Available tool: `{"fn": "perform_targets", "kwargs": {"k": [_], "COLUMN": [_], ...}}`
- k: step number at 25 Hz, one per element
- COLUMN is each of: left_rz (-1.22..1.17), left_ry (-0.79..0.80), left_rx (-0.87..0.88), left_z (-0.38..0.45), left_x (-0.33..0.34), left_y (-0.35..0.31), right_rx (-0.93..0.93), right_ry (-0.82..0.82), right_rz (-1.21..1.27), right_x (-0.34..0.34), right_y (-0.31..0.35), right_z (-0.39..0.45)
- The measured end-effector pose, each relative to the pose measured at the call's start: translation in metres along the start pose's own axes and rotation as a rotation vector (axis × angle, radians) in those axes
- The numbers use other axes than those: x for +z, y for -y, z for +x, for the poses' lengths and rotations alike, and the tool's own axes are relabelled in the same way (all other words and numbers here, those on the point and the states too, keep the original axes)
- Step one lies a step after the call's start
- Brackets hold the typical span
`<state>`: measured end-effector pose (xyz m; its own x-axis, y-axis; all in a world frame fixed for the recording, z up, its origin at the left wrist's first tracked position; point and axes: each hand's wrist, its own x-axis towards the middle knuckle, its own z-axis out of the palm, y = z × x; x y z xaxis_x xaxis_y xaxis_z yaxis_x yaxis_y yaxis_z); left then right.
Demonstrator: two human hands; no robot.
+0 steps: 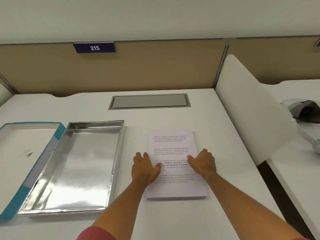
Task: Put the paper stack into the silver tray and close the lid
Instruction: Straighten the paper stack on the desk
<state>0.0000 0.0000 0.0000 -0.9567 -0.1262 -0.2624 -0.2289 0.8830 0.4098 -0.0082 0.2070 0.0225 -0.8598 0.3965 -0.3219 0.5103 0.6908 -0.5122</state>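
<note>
A white paper stack (174,146) with printed text lies flat on the desk, right of centre. My left hand (145,168) rests over its left edge, fingers spread, thumb on the page. My right hand (203,164) lies on its right edge, fingers apart. Neither hand has lifted it. The silver tray (78,167) sits empty to the left of the stack, its long side running away from me. The lid (26,153), teal-edged with a pale inside, lies upturned at the far left, partly under the tray's left rim.
A grey cable hatch (149,101) is set into the desk behind the stack. A white divider panel (251,108) rises on the right, with a white device (304,110) on the neighbouring desk. A tan partition with a "215" sign (94,47) closes the back.
</note>
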Motion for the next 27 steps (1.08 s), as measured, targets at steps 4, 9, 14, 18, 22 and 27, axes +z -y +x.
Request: {"fn": "perform_targets", "kwargs": {"k": [4, 9, 14, 18, 22, 27], "left_rz": [-0.065, -0.134, -0.273, -0.356, -0.407, -0.389], "left_ry": [0.021, 0.026, 0.05, 0.109, 0.163, 0.099], "left_rx": [-0.053, -0.137, -0.258, -0.332, -0.299, -0.29], "left_z": [0.004, 0.013, 0.026, 0.037, 0.04, 0.035], "left_x": [0.004, 0.008, 0.005, 0.002, 0.0, 0.003], "left_y": [-0.002, -0.008, -0.007, -0.005, -0.005, -0.005], "right_rx": [0.07, 0.113, 0.173, 0.187, 0.163, 0.15], "right_ry": [0.079, 0.111, 0.149, 0.184, 0.163, 0.157], "right_rz": [0.096, 0.189, 0.327, 0.303, 0.269, 0.375], "right_x": [0.001, 0.002, 0.008, 0.008, 0.008, 0.006], "right_y": [0.002, 0.004, 0.003, 0.002, 0.004, 0.002], "right_z": [0.005, 0.014, 0.023, 0.028, 0.028, 0.027]}}
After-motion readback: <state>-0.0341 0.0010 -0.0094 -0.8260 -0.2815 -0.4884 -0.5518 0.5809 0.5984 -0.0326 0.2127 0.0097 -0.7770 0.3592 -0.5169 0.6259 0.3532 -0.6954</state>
